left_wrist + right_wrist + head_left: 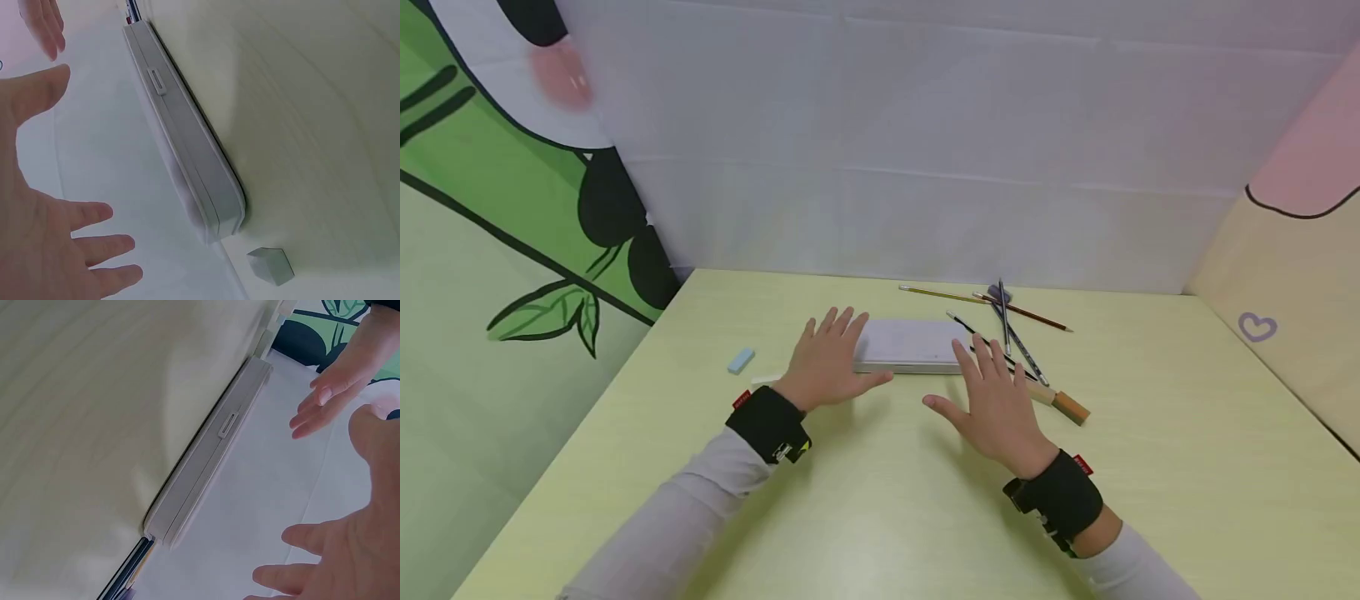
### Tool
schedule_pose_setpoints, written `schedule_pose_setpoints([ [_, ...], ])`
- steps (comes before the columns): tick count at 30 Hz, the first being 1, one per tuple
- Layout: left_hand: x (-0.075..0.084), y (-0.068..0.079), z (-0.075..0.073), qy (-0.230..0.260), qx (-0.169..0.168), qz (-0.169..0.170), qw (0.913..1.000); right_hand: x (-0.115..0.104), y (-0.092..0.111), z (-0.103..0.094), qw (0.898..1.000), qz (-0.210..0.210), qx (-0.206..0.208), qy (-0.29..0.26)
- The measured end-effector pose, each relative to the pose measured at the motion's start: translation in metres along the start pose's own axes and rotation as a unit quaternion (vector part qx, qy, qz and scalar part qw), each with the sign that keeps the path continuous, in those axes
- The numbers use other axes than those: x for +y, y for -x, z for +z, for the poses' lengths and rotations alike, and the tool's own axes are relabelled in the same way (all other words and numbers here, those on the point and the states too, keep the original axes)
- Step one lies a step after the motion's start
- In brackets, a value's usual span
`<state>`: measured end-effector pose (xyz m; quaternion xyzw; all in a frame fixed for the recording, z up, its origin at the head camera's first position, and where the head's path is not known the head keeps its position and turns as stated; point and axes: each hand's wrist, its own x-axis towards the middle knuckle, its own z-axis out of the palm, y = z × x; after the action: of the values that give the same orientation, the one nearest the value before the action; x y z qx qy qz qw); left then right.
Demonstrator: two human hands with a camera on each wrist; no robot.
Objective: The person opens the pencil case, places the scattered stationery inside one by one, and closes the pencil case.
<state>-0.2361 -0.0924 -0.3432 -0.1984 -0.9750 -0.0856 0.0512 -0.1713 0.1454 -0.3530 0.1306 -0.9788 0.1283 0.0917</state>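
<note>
Left hand (826, 360) and right hand (997, 410), fingers spread and holding nothing, hover above the surface (887, 525), one closed pale case (912, 343) lying between and just beyond them.

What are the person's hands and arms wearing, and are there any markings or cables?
The left hand and right hand are ungloved. The left wristband and right wristband are wide and black, each with a small red tag and whitish marks; the left also shows yellow. Pale greyish sleeves cover the forearms. No cables show.
</note>
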Motion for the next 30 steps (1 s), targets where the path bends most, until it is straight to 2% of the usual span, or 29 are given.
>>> schedule_pose_setpoints([
  [8,-0.015,-0.031,0.008,-0.001,-0.07,0.033,0.997,0.0,0.003,0.005,1.0,-0.008,-0.001,0.004],
  [15,-0.022,-0.053,0.009,0.003,-0.126,0.035,0.9914,0.0,0.004,0.004,1.0,-0.004,-0.008,-0.002],
  [20,-0.024,-0.062,0.013,0.009,-0.139,0.039,0.9895,0.001,0.003,0.004,1.0,-0.003,-0.007,0.001],
  [30,-0.02,-0.07,0.022,0.014,-0.151,0.051,0.9871,0.001,0.002,0.003,1.0,-0.01,-0.005,0.002],
])
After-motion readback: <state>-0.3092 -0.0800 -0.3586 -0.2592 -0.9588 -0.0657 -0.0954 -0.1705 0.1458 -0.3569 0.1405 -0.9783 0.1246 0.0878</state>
